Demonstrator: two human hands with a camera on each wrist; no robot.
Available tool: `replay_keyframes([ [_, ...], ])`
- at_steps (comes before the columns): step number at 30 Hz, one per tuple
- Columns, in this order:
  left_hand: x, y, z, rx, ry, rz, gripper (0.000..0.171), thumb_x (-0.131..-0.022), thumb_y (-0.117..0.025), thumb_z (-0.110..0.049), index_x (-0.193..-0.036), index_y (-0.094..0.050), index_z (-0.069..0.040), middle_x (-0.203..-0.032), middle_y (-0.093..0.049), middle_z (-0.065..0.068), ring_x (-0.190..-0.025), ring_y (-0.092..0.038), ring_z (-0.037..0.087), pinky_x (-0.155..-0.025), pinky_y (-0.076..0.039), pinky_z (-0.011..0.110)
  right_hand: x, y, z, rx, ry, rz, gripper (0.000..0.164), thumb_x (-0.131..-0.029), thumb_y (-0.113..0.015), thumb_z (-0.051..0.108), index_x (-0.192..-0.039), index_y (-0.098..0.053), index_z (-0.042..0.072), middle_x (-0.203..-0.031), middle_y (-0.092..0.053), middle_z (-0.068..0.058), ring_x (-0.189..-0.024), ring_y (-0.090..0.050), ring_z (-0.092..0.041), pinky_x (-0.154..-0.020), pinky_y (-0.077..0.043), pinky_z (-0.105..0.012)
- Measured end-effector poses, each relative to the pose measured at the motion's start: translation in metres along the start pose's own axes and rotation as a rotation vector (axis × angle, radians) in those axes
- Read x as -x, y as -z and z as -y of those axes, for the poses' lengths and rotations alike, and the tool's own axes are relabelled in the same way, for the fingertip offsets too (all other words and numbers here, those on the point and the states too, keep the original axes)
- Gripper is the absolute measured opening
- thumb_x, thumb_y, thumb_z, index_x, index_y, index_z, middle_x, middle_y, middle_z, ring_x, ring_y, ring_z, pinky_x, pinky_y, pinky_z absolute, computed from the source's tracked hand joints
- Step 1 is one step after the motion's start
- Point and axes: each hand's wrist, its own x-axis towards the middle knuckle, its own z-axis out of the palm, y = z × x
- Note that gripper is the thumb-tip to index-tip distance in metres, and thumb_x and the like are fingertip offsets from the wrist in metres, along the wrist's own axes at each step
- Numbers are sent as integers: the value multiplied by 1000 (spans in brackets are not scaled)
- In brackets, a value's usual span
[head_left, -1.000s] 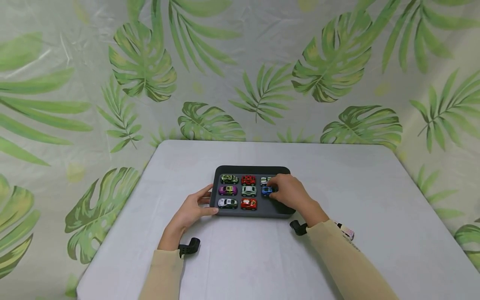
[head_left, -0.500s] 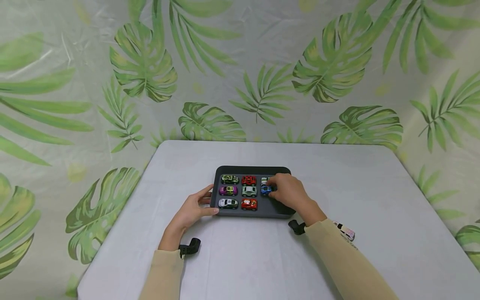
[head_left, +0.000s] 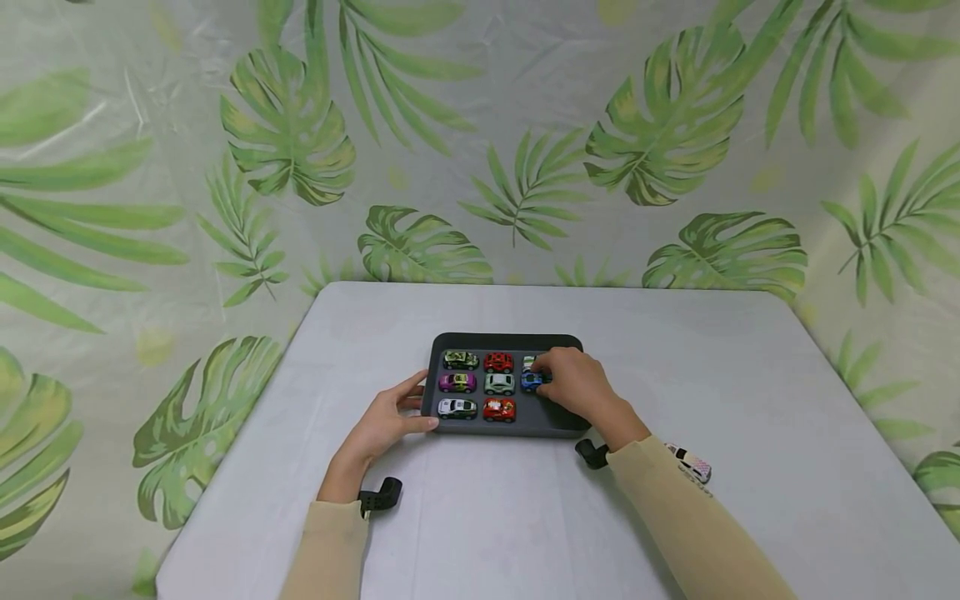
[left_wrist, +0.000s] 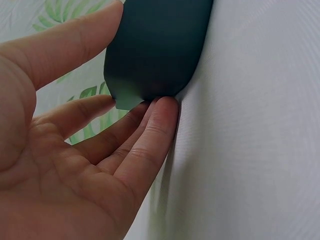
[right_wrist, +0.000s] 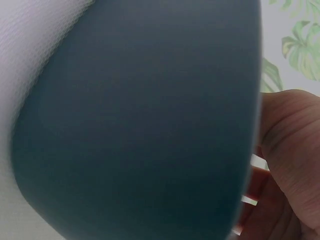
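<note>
A dark grey tray (head_left: 551, 414) lies on the table with small toy cars set in rows inside it. At its left end, my left hand (head_left: 386, 417) holds the tray, thumb at the near corner and the other fingers along the outer wall. My right hand (head_left: 581, 379) reaches over the right side and pinches a blue toy car (head_left: 532, 382). Just behind that car a white-and-green toy car (head_left: 529, 362) is partly covered by the fingers. In the right wrist view the tray wall (right_wrist: 135, 120) hides most of this hand (right_wrist: 295, 160), including its fingertips.
Other cars in the tray include a camouflage one (head_left: 461, 359), a purple one (head_left: 457, 382), a silver one (head_left: 457, 408) and a red one (head_left: 498, 409). A pink-and-white toy car (head_left: 693, 465) lies on the white table (head_left: 487, 517) beside the right forearm.
The blue car has shifted slightly left and closer to the car beside it, with the right hand still on it. The left hand keeps its place at the tray.
</note>
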Motion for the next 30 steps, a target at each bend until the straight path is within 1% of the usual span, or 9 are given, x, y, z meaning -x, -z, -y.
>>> replay_keyframes([
  [8, -1, 0, 0, -10, -6, -2, 91, -78, -88, -13, -155, -43, -27, -143, -54, 9, -123, -55, 27, -102, -42, 51, 1, 1, 0, 11, 2, 3, 31, -83, -85, 22, -112, -77, 18, -105, -69, -5, -92, -65, -23, -75, -56, -46],
  [18, 0, 0, -1, -6, 9, -3, 91, -78, -88, -13, -156, -42, -24, -144, -53, 10, -124, -55, 27, -103, -42, 51, 1, -1, 0, -6, 22, -6, 29, -83, -84, 17, -111, -78, 17, -110, -71, -5, -98, -66, -24, -78, -56, -47],
  [25, -1, -1, 1, -13, 8, -2, 91, -78, -88, -12, -156, -42, -24, -143, -53, 10, -124, -55, 28, -102, -43, 50, 2, -2, -2, -12, 26, -6, 28, -83, -84, 16, -110, -78, 17, -104, -70, -4, -91, -65, -21, -74, -56, -45],
  [30, -2, 0, 0, -13, -18, 13, 90, -80, -87, -12, -157, -40, -21, -144, -53, 14, -125, -54, 30, -104, -41, 53, 4, 4, -1, -23, 34, -11, 26, -84, -82, 14, -109, -78, 18, -102, -69, -4, -90, -64, -21, -73, -55, -44],
])
